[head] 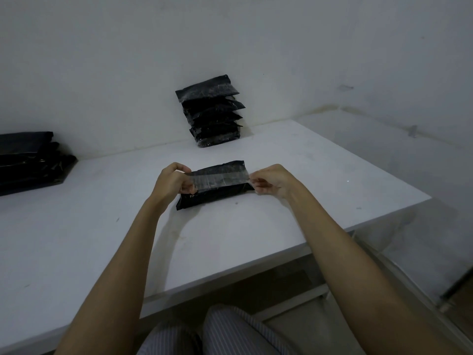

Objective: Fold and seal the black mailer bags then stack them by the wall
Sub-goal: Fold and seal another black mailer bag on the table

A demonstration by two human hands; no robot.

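Observation:
A folded black mailer bag (212, 196) lies on the white table (102, 226) in front of me. Just above it a clear strip of tape (221, 179) is stretched flat along its length. My left hand (174, 180) pinches the strip's left end and my right hand (271, 181) pinches its right end. Whether the tape touches the bag I cannot tell. A leaning stack of several sealed black bags (212, 111) stands against the wall behind.
A pile of flat black mailer bags (30, 162) lies at the table's left edge by the wall. The table's right corner and front edge are near my arms. My striped trousers (230, 334) show below the table.

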